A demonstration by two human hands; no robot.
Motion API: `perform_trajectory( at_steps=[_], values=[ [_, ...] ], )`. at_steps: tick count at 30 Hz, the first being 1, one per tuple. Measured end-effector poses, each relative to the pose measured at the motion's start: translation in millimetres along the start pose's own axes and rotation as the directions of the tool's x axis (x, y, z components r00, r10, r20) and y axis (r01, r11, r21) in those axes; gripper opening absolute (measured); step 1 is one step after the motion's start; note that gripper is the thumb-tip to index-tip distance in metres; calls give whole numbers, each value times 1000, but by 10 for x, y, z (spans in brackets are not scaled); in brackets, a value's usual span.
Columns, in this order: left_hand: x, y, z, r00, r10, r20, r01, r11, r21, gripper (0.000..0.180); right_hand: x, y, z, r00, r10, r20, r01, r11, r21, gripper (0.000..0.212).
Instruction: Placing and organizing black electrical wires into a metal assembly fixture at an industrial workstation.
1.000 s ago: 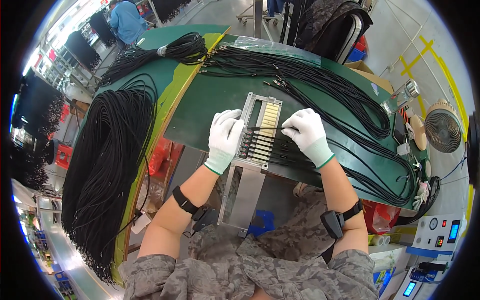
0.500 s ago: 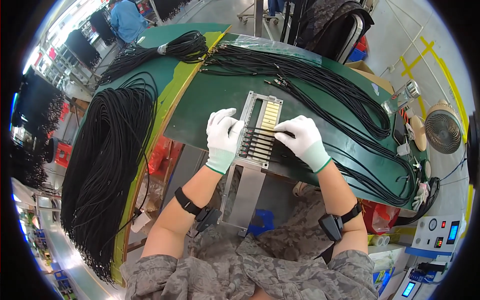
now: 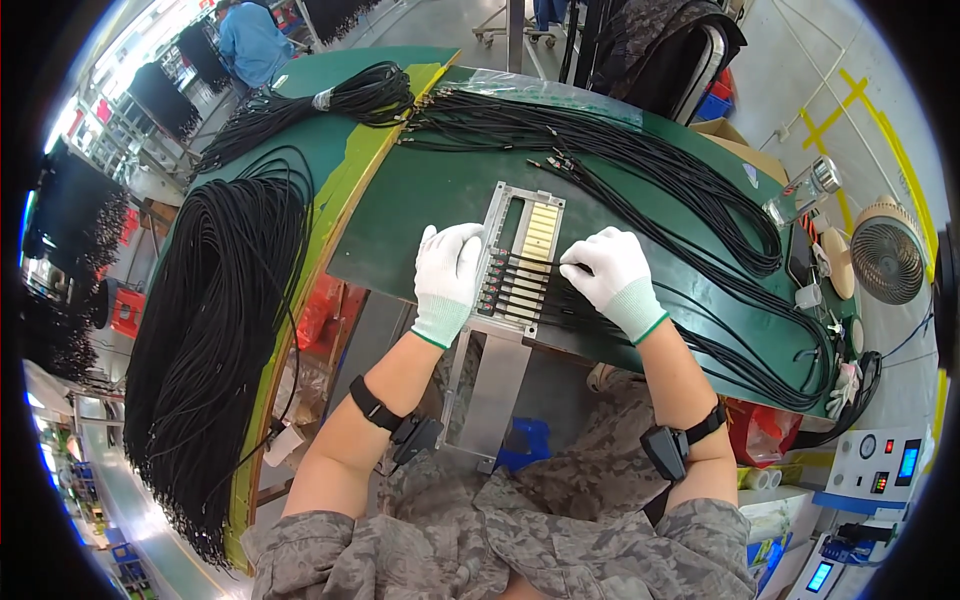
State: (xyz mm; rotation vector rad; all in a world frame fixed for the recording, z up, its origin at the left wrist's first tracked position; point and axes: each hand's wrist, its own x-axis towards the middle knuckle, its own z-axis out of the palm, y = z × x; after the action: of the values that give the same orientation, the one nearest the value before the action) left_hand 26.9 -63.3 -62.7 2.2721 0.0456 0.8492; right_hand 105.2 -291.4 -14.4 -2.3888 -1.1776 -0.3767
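A silver metal fixture point(image 3: 489, 240) lies at the near edge of the green table, a row of cream-coloured slots in it. Several black cables point(image 3: 530, 262) run across its lower slots, their ends at the left side. My left hand point(image 3: 447, 270), in a white glove, rests at the fixture's left rail by the topmost cable ends. Its fingers are bent, with a gap to the thumb and nothing visible held. Just right of the fixture, my gloved right hand point(image 3: 612, 272) pinches a black cable between thumb and forefinger; the fingertips partly hide it.
Long bundles of black cable point(image 3: 640, 170) cover the table's far and right sides. A thick cable bundle point(image 3: 215, 330) hangs at the left, beside a yellow strip point(image 3: 355, 165). A fan point(image 3: 886, 255) and a glass bottle point(image 3: 800, 195) stand at right. Another person point(image 3: 252, 45) is far left.
My right hand has shifted slightly right, away from the fixture, still pinching the cable. My left hand's fingers have drawn closer together and tipped toward the rail.
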Motion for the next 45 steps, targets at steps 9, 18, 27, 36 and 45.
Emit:
perform_trajectory(
  at_steps=[9, 18, 27, 36, 45],
  values=[
    [53, 108, -55, 994, 27, 103, -27, 1000, -2, 25, 27, -80, -6, 998, 25, 59, -20, 996, -92, 7],
    [172, 155, -41, 868, 258, 424, -367, 909, 197, 33, 240, 261, 44, 990, 30, -139, -36, 998, -43, 18],
    [113, 48, 26, 896, 251, 367, -285, 958, 38, 28, 175, 755, -13, 943, 323, -78, -332, 907, -258, 21],
    [171, -111, 149, 997, -41, 72, 68, 907, -415, 14, 118, 675, -303, 954, 284, 96, -299, 874, 384, 16],
    [111, -52, 150, 996, 85, -36, -92, 947, -309, 16, 202, 275, -83, 997, -66, -31, 71, 973, 218, 35]
  ],
)
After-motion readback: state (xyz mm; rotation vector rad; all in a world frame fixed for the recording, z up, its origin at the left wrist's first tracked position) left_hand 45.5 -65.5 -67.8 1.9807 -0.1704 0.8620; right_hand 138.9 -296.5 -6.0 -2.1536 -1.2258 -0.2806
